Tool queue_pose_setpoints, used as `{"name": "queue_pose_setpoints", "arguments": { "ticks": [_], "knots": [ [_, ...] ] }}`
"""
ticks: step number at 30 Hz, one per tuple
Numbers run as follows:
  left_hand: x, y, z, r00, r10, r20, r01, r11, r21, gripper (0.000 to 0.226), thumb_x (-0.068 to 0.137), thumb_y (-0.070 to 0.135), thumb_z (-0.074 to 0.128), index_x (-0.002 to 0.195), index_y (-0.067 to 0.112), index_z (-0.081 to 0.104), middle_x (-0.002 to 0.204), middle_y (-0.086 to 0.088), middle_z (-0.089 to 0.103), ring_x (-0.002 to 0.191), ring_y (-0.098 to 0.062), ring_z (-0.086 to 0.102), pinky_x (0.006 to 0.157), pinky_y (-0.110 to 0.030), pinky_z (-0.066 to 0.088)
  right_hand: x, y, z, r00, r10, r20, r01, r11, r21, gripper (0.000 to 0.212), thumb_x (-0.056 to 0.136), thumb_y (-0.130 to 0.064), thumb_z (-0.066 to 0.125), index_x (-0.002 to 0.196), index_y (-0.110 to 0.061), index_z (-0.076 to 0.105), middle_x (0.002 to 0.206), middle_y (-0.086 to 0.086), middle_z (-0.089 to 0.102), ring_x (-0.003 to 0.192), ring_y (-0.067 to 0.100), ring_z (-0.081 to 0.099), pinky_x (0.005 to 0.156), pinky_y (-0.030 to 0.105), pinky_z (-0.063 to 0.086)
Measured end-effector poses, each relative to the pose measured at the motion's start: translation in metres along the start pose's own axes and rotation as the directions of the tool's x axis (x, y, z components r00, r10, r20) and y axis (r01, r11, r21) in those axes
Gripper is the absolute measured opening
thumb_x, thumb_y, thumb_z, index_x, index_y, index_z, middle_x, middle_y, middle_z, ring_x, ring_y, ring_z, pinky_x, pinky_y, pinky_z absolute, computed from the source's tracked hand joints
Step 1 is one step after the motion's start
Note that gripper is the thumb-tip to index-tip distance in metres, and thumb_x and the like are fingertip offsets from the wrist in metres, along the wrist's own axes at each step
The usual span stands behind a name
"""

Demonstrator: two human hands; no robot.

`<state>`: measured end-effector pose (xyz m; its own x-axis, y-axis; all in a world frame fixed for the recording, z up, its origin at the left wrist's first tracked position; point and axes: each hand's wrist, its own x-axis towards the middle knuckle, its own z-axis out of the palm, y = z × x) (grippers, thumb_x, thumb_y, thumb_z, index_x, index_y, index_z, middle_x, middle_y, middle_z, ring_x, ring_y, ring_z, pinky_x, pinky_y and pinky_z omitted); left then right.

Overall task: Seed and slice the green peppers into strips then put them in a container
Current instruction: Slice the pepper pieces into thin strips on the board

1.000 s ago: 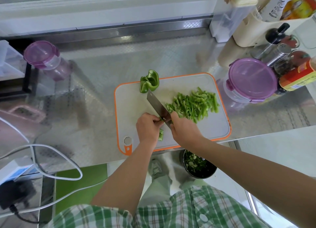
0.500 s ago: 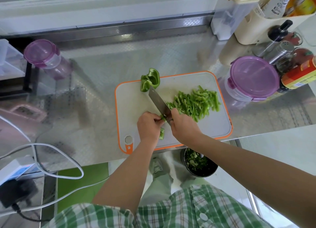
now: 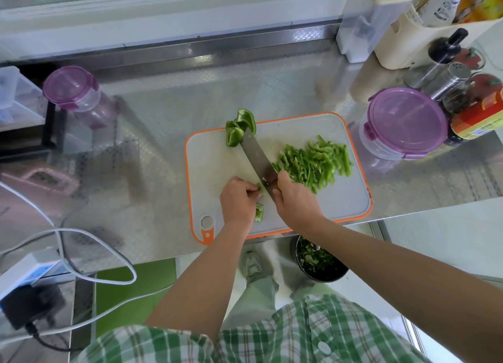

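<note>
Two hands work over the cutting board (image 3: 212, 172). The right hand (image 3: 295, 202) grips the knife (image 3: 255, 155), its blade angled away and leftward. The left hand (image 3: 238, 199), fingers curled, pins a pepper piece (image 3: 259, 213) just left of the blade. Cut strips (image 3: 315, 162) lie just right of the blade.

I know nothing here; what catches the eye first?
The heap of green pepper strips on the right of the orange-rimmed cutting board stands out first. Near the board's front edge, the right hand grips a knife while the left hand holds a pepper piece beside the blade. A purple-lidded container sits right of the board.
</note>
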<state>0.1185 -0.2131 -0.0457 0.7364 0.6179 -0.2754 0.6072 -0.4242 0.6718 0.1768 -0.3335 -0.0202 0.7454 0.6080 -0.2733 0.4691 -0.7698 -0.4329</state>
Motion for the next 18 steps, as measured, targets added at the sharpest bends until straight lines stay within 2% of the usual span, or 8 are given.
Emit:
{"name": "queue_pose_setpoints", "arguments": {
  "ticks": [5, 11, 18],
  "knots": [
    [0.000, -0.001, 0.001, 1.000, 0.003, -0.008, -0.003, 1.000, 0.010, 0.013, 0.081, 0.016, 0.077, 0.093, 0.011, 0.079, 0.095, -0.007, 0.069, 0.086, -0.024, 0.065, 0.074, -0.021, 0.040, -0.003, -0.003, -0.006, 0.999, -0.007, 0.046, 0.007, 1.000, -0.008, 0.013, 0.098, -0.017, 0.040, 0.095, -0.013, 0.028, 0.071, 0.007, 0.048, 0.062, 0.029, 0.047, 0.054, 0.033, 0.035],
    [0.000, -0.002, 0.002, 1.000, 0.014, -0.022, -0.014, 1.000, 0.027, 0.012, 0.080, 0.018, 0.078, 0.091, 0.013, 0.080, 0.093, -0.006, 0.070, 0.085, -0.023, 0.064, 0.068, -0.018, 0.033, -0.004, -0.007, -0.003, 0.997, 0.034, 0.067, -0.032, 0.999, -0.028, 0.015, 0.098, -0.015, 0.041, 0.093, -0.013, 0.027, 0.063, -0.001, 0.037, 0.061, 0.028, 0.043, 0.055, 0.034, 0.034],
    [0.001, -0.002, 0.001, 1.000, 0.017, -0.018, -0.017, 0.999, 0.028, 0.010, 0.079, 0.016, 0.077, 0.088, 0.013, 0.080, 0.091, -0.007, 0.070, 0.081, -0.025, 0.063, 0.062, -0.021, 0.027, 0.003, -0.014, 0.007, 0.994, 0.086, 0.069, -0.081, 0.994, -0.076, 0.015, 0.097, -0.013, 0.043, 0.094, -0.013, 0.028, 0.077, 0.009, 0.050, 0.064, 0.030, 0.045, 0.054, 0.035, 0.034]
  ]
}}
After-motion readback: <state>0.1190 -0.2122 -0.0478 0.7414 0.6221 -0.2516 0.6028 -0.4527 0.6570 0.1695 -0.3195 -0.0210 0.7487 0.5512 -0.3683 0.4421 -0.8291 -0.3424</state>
